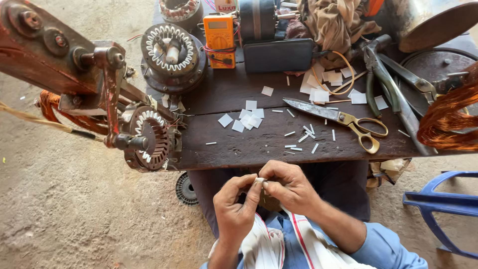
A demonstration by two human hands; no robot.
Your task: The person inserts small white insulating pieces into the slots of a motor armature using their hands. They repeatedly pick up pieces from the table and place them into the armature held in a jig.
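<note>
Both hands meet just below the near edge of the dark wooden bench. The left hand and right hand pinch a small white paper slip between fingertips and thumbs. More white paper squares lie scattered on the bench above, beside brass-handled scissors. An orange meter with a pale rectangular screen stands further back. A motor stator sits clamped at left.
</note>
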